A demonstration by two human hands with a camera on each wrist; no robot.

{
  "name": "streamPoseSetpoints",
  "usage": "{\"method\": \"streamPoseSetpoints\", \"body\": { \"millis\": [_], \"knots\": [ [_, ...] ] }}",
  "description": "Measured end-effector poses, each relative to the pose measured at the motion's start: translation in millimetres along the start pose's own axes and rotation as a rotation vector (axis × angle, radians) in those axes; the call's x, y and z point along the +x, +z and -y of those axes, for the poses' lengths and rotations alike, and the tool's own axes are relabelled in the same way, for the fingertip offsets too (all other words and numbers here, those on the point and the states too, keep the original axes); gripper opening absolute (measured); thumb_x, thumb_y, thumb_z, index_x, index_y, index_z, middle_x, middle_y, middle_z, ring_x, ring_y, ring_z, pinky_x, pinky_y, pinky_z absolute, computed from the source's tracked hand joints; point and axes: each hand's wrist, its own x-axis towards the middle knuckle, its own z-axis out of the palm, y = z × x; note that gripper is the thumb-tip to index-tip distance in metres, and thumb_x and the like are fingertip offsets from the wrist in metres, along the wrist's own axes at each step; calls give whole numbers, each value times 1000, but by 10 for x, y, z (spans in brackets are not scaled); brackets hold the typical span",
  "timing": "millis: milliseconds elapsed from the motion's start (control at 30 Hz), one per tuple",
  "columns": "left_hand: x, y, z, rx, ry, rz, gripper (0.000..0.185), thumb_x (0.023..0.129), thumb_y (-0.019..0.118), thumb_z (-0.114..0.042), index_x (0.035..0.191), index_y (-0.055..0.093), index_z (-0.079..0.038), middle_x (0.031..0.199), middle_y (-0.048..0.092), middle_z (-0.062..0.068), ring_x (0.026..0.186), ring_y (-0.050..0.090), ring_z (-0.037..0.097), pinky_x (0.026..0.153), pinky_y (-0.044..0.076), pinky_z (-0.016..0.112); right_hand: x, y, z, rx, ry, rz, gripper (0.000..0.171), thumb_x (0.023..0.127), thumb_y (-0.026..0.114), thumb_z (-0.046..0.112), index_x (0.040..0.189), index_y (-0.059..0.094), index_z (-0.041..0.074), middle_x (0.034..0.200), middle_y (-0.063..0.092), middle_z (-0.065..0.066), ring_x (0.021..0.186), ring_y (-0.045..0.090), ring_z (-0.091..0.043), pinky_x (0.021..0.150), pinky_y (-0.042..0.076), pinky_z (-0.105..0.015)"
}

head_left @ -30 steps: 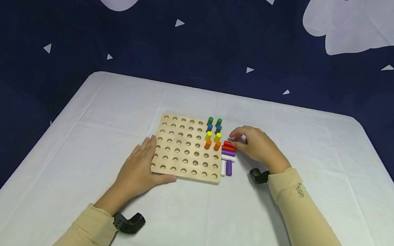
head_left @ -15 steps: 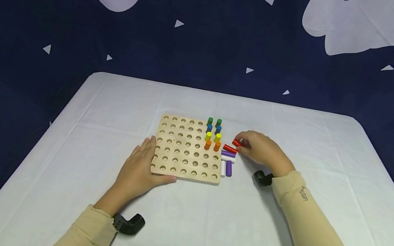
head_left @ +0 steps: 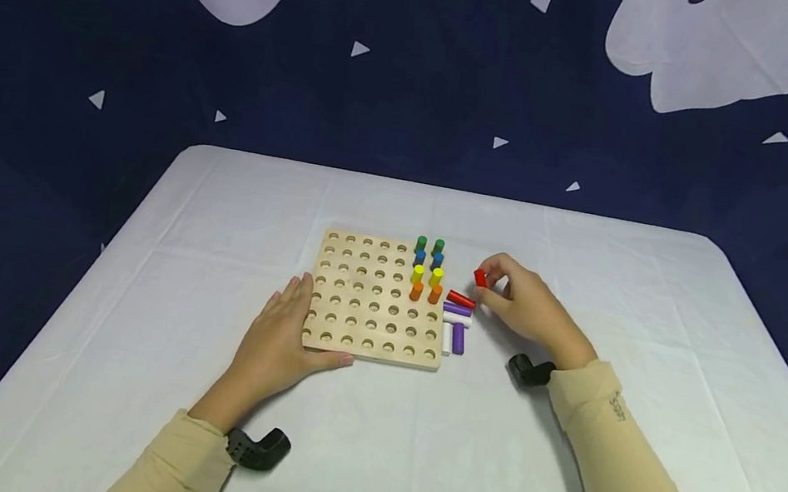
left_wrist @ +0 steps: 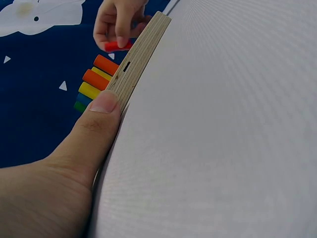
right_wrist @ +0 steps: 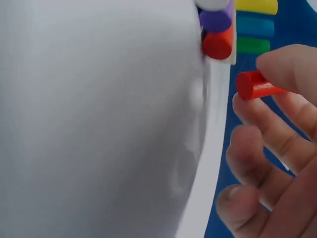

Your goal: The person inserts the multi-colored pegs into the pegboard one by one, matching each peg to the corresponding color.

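A wooden pegboard point(head_left: 362, 309) lies on the white table, with green, blue, yellow and orange pegs point(head_left: 427, 270) standing in its right columns. My right hand point(head_left: 501, 290) pinches a red peg point(head_left: 481, 278) lifted just right of the board; the same red peg point(right_wrist: 253, 85) shows between thumb and finger in the right wrist view. My left hand point(head_left: 284, 331) lies flat against the board's left front corner, thumb point(left_wrist: 101, 111) pressed on its edge point(left_wrist: 136, 54). Loose red, purple and white pegs point(head_left: 458, 316) lie beside the board's right edge.
The white tablecloth point(head_left: 411, 450) covers the table, with bare cloth in front and to both sides. A dark blue backdrop with white shapes point(head_left: 418, 73) hangs behind. Black wrist mounts point(head_left: 256, 445) sit at both cuffs.
My right hand picked one red peg out of the loose pile and lifted it up and a little to the right. The left hand and board stayed still.
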Motion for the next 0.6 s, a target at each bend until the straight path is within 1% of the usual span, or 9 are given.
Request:
{"method": "streamPoseSetpoints", "body": {
  "millis": [167, 300, 500, 600],
  "knots": [
    [-2, 3, 1, 0, -2, 0, 137, 65, 80, -70, 157, 9, 4, 164, 15, 21, 155, 13, 33, 128, 10, 48, -48, 23, 86, 57, -22, -42, 25, 94, 68, 18, 115, 54, 14, 111, 68, -8, 63, 48, -19, 55, 41, -26],
    [-6, 3, 1, -1, -4, 3, 137, 65, 80, -69, 157, 9, 4, 165, 15, 20, 155, 13, 33, 128, 10, 48, -85, 67, 156, 108, -52, -59, 24, 90, 72, 15, 110, 59, 15, 108, 71, -8, 60, 49, -19, 51, 41, -24],
    [-10, -3, -4, 4, -6, 6, 137, 66, 80, -69, 157, 9, 4, 164, 15, 21, 155, 13, 34, 128, 10, 48, -160, 151, 315, 182, -106, -49, 22, 87, 77, 16, 104, 64, 16, 96, 75, -1, 59, 52, -17, 52, 42, -23],
    [-8, -9, -7, 7, -6, 7, 137, 66, 80, -69, 157, 9, 5, 164, 15, 21, 155, 13, 34, 128, 10, 48, -194, 208, 420, 214, -124, -35, 22, 86, 78, 17, 104, 64, 16, 93, 75, 1, 65, 59, -17, 56, 45, -23]
  ]
}}
